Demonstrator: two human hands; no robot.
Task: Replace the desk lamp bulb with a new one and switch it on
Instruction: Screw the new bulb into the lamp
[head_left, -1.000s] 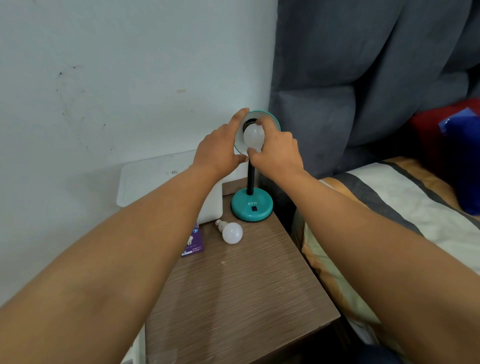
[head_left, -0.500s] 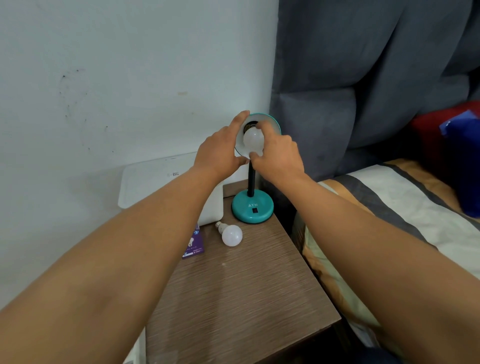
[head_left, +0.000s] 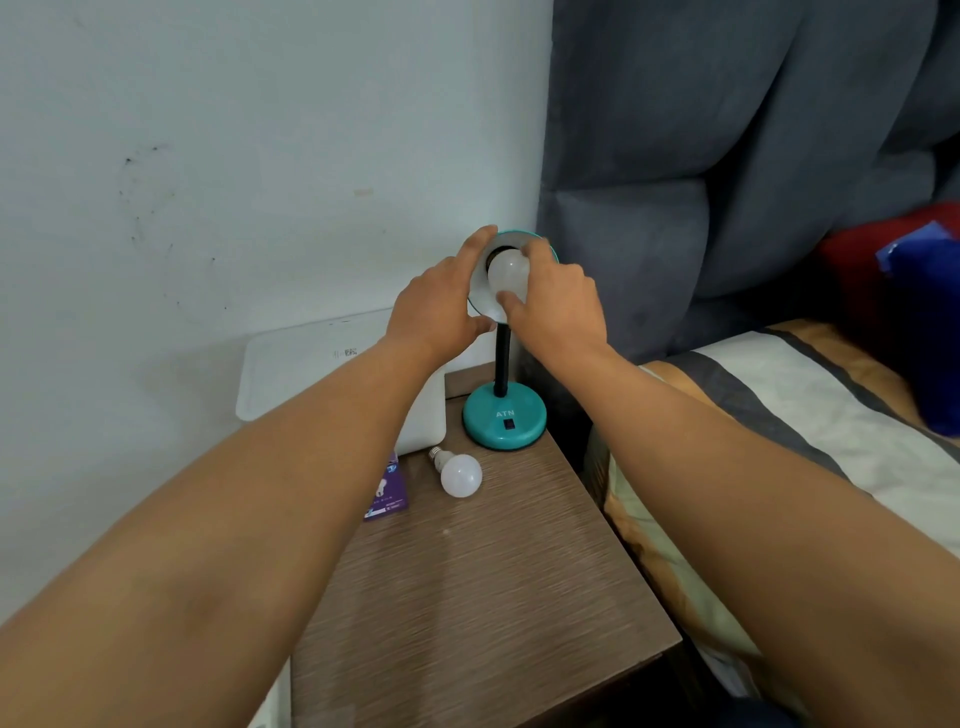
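The desk lamp (head_left: 503, 410) stands at the far right corner of a brown wood-grain nightstand (head_left: 483, 582), its teal round base marked "ATN" with a dark switch just below the lettering, and a black neck rising to a teal shade (head_left: 540, 247) tilted toward the camera. A white bulb (head_left: 506, 270) sits in the mouth of the shade; whether it is fully seated in the socket cannot be told. The right hand (head_left: 558, 306) pinches this bulb, thumb beneath it and forefinger over its top. The left hand (head_left: 434, 312) clasps the left rim of the shade, forefinger along the upper edge and thumb under the lower edge. A 2nd white bulb (head_left: 460, 474) lies on the nightstand, near the lamp base on its near left side, screw cap pointing away from the camera. A purple bulb box (head_left: 387, 491) lies flat to the left of that bulb, partly hidden by the left forearm. A white flat-topped object (head_left: 311, 374) stands left of the lamp against the wall (head_left: 234, 156). A grey padded headboard (head_left: 727, 156) rises right of the lamp, with striped bedding (head_left: 779, 410) below it.
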